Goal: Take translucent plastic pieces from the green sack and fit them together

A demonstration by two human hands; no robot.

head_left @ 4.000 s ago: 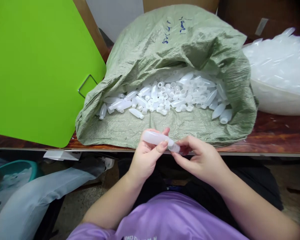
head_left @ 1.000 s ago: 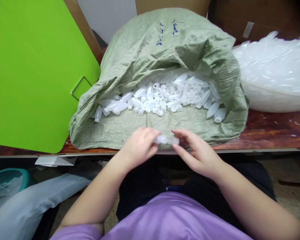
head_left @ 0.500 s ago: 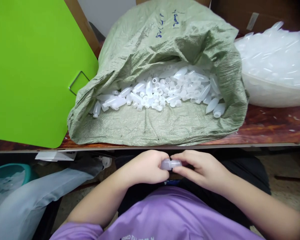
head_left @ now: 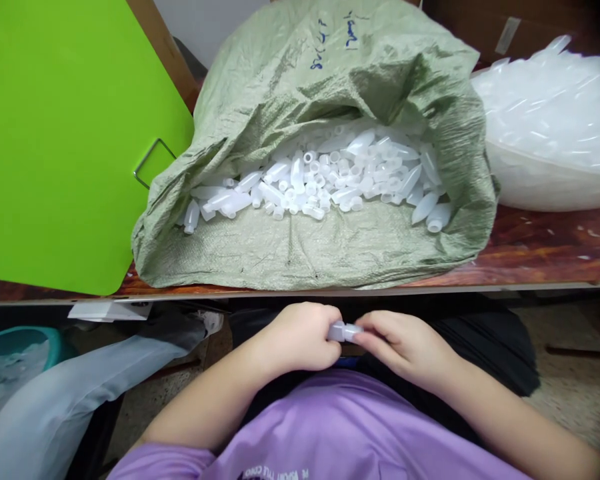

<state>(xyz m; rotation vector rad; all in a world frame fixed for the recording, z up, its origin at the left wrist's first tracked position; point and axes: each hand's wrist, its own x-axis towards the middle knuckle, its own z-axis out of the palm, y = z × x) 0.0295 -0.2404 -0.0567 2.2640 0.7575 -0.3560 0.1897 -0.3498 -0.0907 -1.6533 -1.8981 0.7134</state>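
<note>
My left hand (head_left: 300, 337) is wrapped round a small translucent white plastic bottle (head_left: 341, 331) held over my lap, below the table edge. Only the bottle's neck end shows between the two hands. My right hand (head_left: 405, 347) pinches a small cap on that end with fingertips and thumb. Ahead on the table lies an open green woven sack (head_left: 330, 247) holding several loose white bottles and caps (head_left: 325, 177).
A bright green board (head_left: 65, 140) with a wire handle leans at the left. A clear bag of white plastic pieces (head_left: 555, 127) sits at the right on the wooden table (head_left: 545, 250). A teal basin (head_left: 25, 340) and a pale bag are on the floor at left.
Both hands have drawn back from the sack's front edge to my lap with the bottle. The left hand has closed more fully round the bottle and the right stays on the cap.
</note>
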